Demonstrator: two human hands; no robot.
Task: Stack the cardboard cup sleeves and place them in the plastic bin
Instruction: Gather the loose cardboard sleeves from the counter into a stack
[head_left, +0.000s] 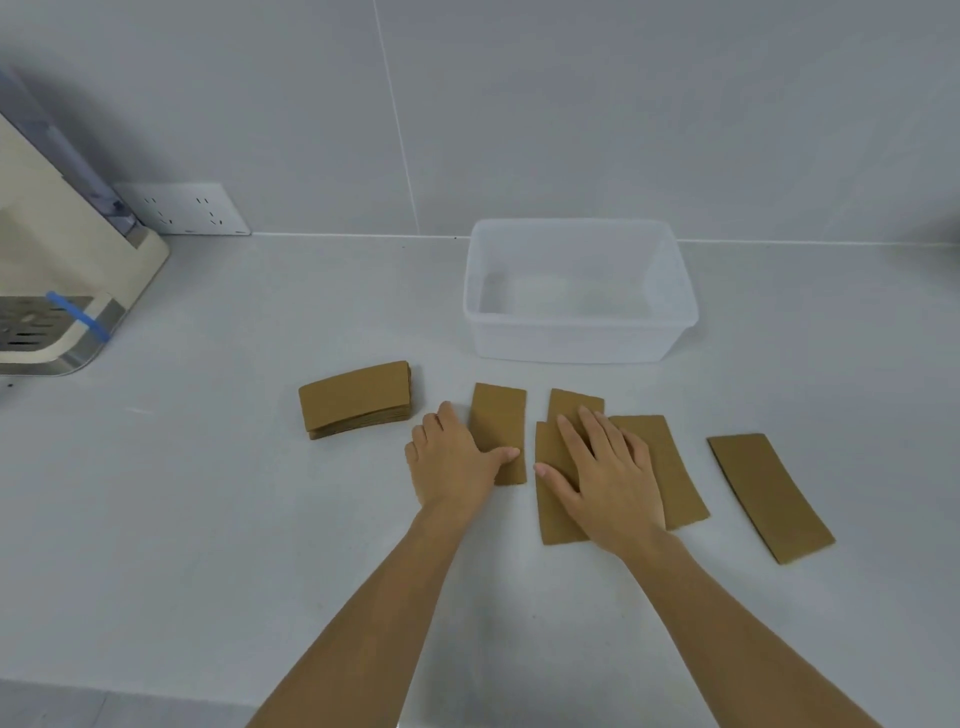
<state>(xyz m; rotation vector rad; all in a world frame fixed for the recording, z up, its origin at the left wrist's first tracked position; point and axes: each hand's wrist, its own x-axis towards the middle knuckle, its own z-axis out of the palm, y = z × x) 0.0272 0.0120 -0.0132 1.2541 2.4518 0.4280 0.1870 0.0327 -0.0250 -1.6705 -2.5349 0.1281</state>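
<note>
A white countertop (208, 493) is being viewed from above, with two bare forearms reaching forward onto it. The left hand (452, 457) is being laid flat and open, its thumb resting on the near edge of a single brown cardboard sleeve (498, 421), while the fingers are lying on the counter just left of it; nothing is being gripped. The right hand (602, 478) is being pressed palm-down, fingers spread, over a loose cluster of overlapping sleeves (670, 467), which is being partly hidden by the hand, so their count cannot be told. One more lone sleeve (769, 496) is lying apart to the right. A neat stack of sleeves (356, 397) is sitting left of the left hand, near but untouched. Behind the sleeves, a translucent plastic bin (579, 340) is standing open with nothing visible inside. At the far left, a beige appliance (62, 249) is being cut off by the frame edge, beside a wall socket (192, 210).
</note>
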